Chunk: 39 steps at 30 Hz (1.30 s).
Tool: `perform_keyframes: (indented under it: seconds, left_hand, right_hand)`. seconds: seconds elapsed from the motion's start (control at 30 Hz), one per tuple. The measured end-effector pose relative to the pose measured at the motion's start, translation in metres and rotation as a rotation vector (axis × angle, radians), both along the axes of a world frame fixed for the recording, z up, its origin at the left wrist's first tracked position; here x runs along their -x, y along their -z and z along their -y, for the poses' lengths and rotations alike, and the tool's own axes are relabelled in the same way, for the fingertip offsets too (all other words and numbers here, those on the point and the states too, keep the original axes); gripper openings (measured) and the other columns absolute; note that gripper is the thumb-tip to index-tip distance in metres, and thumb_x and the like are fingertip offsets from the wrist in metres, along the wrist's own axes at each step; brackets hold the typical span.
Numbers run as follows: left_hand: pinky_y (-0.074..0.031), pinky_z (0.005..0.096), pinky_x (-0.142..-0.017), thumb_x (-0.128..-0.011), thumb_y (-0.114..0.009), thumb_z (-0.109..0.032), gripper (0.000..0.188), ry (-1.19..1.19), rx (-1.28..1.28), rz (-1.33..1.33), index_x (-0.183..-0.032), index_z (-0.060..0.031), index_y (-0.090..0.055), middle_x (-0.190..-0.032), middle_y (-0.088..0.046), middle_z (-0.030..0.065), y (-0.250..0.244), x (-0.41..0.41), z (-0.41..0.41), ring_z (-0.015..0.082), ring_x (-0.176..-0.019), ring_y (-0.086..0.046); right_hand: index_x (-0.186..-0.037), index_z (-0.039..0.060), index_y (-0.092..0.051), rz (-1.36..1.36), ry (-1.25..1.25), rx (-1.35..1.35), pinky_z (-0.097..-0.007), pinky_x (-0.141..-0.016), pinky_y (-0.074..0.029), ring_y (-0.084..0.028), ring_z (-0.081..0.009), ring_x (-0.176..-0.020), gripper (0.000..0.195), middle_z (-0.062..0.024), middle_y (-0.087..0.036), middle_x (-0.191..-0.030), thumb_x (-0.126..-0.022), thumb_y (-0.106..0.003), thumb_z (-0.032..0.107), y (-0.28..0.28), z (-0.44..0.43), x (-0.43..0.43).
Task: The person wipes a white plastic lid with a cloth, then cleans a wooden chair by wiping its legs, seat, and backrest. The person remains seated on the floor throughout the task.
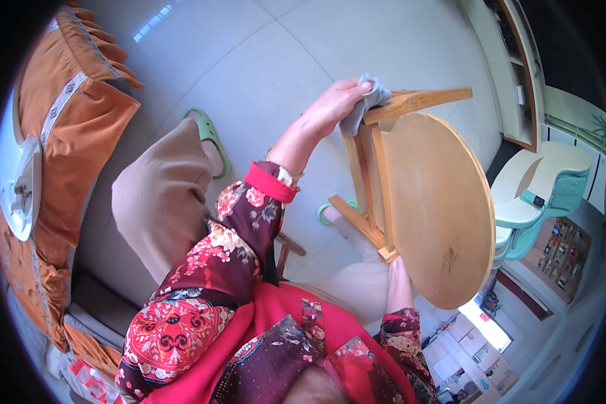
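Note:
My left hand presses a grey-blue cloth around the upper corner of a wooden frame. That frame belongs to a small wooden stool with a round, light-coloured board, tipped on its side before me. One leg juts to the right past the cloth; a lower bar slants towards my knee. Dark scuffs mark the board's lower part. My right hand holds the stool from below, by the frame's lower corner, its fingers mostly hidden behind the wood.
A sofa with an orange cover stands left, beside a white surface. Pale floor tiles lie ahead. My feet wear green clogs. Other wooden legs show below my arm. At right are a mint-green padded seat and a cabinet.

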<state>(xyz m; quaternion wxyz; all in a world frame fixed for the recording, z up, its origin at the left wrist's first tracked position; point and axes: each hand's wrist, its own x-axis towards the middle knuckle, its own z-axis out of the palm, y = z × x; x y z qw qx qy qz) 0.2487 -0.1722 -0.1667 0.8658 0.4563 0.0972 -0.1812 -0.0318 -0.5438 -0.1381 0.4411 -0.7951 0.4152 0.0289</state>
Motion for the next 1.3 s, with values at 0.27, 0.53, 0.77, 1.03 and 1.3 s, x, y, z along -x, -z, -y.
perform_keyframes:
  seconds: [0.27, 0.53, 0.77, 1.03, 1.3]
  left_hand:
    - [-0.049, 0.0408, -0.069, -0.088, -0.048, -0.023, 0.035, 0.099, -1.018, 0.536, -0.120, -0.0098, -0.051, -0.095, -0.063, 0.0165, 0.017, -0.042, 0.031, 0.0303, -0.082, -0.062]
    - [-0.047, 0.0433, -0.069, -0.086, -0.054, -0.024, 0.026, -0.142, -1.109, 0.563, -0.105, -0.0057, -0.053, -0.086, -0.063, 0.0178, 0.038, -0.020, 0.016, 0.0365, -0.082, -0.060]
    - [-0.047, 0.0422, -0.067, -0.087, -0.056, -0.029, 0.029, -0.323, -1.136, 0.383, -0.095, -0.0010, -0.055, -0.081, -0.062, 0.0209, 0.071, -0.020, 0.000, 0.0375, -0.077, -0.061]
    - [-0.049, 0.0278, -0.060, -0.088, -0.058, -0.031, 0.037, 0.057, -0.688, 0.022, -0.108, -0.0004, -0.059, -0.086, -0.063, 0.0058, 0.126, 0.055, 0.005, 0.0119, -0.072, -0.058]
    - [-0.050, 0.0249, -0.061, -0.093, -0.050, -0.032, 0.035, 0.389, -0.310, 0.173, -0.111, -0.0022, -0.052, -0.088, -0.060, 0.0050, 0.039, 0.070, 0.011, 0.0114, -0.074, -0.058]
  right_hand:
    - [-0.123, 0.0033, -0.045, 0.115, -0.007, -0.093, -0.0394, -0.081, -0.046, -0.056, -0.0213, -0.097, 0.046, -0.0116, -0.057, -0.108, -0.090, -0.052, 0.035, 0.027, -0.011, -0.040]
    - [-0.123, 0.0045, -0.044, 0.220, 0.055, -0.227, -0.0408, -0.080, -0.046, -0.056, -0.0218, -0.097, 0.047, -0.0116, -0.057, -0.108, -0.090, -0.051, 0.036, 0.062, -0.018, -0.065]
    - [-0.124, 0.0056, -0.043, 0.307, 0.093, -0.354, -0.0420, -0.079, -0.047, -0.056, -0.0222, -0.097, 0.047, -0.0116, -0.057, -0.107, -0.090, -0.051, 0.037, 0.091, -0.028, -0.100]
    - [-0.125, 0.0067, -0.042, 0.417, 0.203, -0.613, -0.0434, -0.078, -0.047, -0.057, -0.0226, -0.096, 0.048, -0.0116, -0.056, -0.107, -0.090, -0.051, 0.038, 0.128, -0.029, -0.142]
    - [-0.126, 0.0079, -0.040, 0.521, 0.385, -0.958, -0.0448, -0.077, -0.047, -0.057, -0.0231, -0.096, 0.048, -0.0116, -0.056, -0.107, -0.091, -0.050, 0.039, 0.148, -0.030, -0.217]
